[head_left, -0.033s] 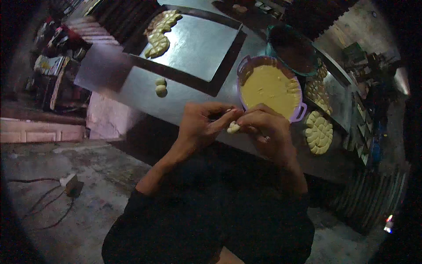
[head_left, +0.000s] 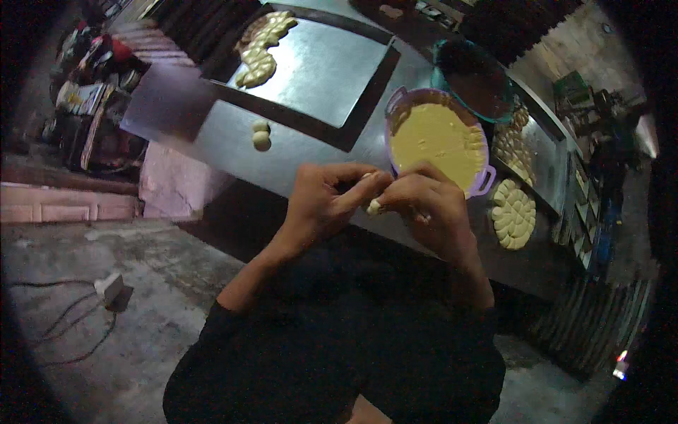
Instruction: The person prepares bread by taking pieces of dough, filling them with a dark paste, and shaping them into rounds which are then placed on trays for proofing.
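My left hand point(head_left: 325, 201) and my right hand point(head_left: 431, 212) meet at the near side of the metal table, both with fingers pinched around a small pale dough piece point(head_left: 374, 206), partly hidden by the fingertips. Just beyond them is a lavender two-handled basin point(head_left: 484, 180) containing a yellow mixture point(head_left: 431, 141). Two small dough balls point(head_left: 260, 136) lie on the metal surface beyond my left hand. An oval cluster of yellow dough pieces point(head_left: 513, 215) lies to the right of my right hand.
A metal tray point(head_left: 332, 71) at the back holds shaped yellow pieces point(head_left: 258, 63) along its left side. A teal tub point(head_left: 473, 81) and another tray point(head_left: 547, 162) are at the right. Cluttered items stand at the left. A white power strip with cords point(head_left: 109, 290) lies on the floor.
The view has shifted slightly. My fingers have moved a little around the dough piece, and less of it shows between them now.
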A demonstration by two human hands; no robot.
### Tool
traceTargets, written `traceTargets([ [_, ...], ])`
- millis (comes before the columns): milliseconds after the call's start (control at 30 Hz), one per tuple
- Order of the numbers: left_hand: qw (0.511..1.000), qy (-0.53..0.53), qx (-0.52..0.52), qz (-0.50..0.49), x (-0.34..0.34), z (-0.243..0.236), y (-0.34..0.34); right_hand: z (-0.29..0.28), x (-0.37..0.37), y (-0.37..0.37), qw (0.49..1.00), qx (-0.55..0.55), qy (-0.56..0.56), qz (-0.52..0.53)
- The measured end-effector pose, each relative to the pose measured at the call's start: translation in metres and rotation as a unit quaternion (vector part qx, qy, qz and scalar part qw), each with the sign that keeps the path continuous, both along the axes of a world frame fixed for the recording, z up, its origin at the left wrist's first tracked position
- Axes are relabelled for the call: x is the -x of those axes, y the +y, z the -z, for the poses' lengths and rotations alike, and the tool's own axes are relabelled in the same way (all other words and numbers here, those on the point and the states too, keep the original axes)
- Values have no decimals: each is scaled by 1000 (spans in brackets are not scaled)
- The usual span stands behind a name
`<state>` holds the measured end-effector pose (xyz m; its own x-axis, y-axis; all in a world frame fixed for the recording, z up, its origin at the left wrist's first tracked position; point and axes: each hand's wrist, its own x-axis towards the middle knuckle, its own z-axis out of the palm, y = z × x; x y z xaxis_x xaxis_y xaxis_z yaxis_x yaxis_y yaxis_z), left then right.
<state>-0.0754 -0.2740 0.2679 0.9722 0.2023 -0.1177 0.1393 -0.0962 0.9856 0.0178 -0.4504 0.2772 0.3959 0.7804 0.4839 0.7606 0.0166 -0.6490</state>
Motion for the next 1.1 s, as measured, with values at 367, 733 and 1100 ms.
traceTargets([
  [367, 976, -114, 182, -40, 28, 28, 60, 9, 5, 77, 948, -66, 304, -66],
  [733, 967, 15, 249, -56, 23, 114, 172, 58, -12, 202, 987, 132, 83, -35],
  [1100, 990, -28, -69, -116, -15, 200, 286, 197, -13, 281, 849, 199, 421, 248],
])
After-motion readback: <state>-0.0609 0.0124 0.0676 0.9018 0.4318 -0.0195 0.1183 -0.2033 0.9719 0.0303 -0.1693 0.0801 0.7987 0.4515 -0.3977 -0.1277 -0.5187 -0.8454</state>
